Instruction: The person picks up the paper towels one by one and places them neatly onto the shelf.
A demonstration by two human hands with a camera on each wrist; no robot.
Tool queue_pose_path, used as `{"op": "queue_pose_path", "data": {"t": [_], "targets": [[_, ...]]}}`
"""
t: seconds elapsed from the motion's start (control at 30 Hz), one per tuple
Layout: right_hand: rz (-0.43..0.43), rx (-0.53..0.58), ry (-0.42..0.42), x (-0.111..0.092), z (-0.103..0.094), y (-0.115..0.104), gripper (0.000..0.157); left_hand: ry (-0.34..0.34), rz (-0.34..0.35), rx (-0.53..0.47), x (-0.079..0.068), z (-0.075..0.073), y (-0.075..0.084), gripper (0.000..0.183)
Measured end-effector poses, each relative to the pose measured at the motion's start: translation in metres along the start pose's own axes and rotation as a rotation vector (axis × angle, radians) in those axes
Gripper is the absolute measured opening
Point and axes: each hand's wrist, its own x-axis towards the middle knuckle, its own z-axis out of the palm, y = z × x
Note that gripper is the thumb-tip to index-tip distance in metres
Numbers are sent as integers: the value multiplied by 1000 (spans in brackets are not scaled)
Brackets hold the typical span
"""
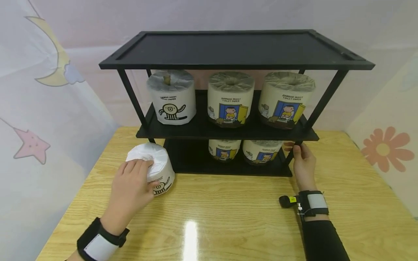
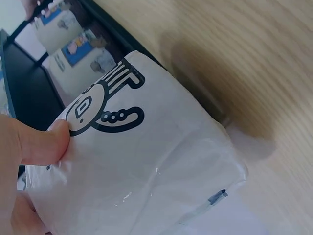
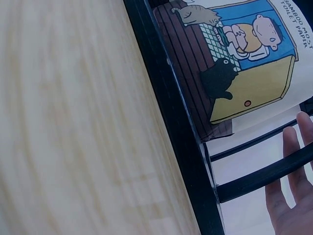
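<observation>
In the head view my left hand point(image 1: 132, 186) grips a white paper-wrapped toilet roll point(image 1: 164, 168), fingers at its top hole and thumb on its printed side. The roll point(image 2: 161, 147) is tilted, just left of the lower tier of a black two-tier rack point(image 1: 228, 169). Whether it touches the table cannot be made out. My right hand point(image 1: 304, 163) holds the rack's front right post point(image 1: 289, 158), thumb in front and fingers passing behind. The right wrist view shows those fingers point(image 3: 292, 169) fairly straight and spread behind the post point(image 3: 264, 177).
Two cartoon-printed rolls point(image 1: 224, 150) point(image 1: 262, 151) stand on the lower tier's middle and right. Above them the middle tier bears a white roll point(image 1: 172, 101) and two cartoon rolls point(image 1: 230, 103) point(image 1: 286, 103). A flat black top point(image 1: 228, 49) covers the rack. All stands on a wooden table point(image 1: 228, 206).
</observation>
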Motion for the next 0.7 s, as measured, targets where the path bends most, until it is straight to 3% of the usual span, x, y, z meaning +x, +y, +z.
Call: {"op": "queue_pose_path", "data": {"t": [0.33,0.53,0.7], "targets": [[-15,-3,-7,0,0,1,39,-12,80,-25,12,10,16,59],[-11,26,9,2,0,2,32,-1,100,-31,20,16,19,60],[-2,33,9,2,0,3,29,-30,102,-47,25,22,21,58]]}}
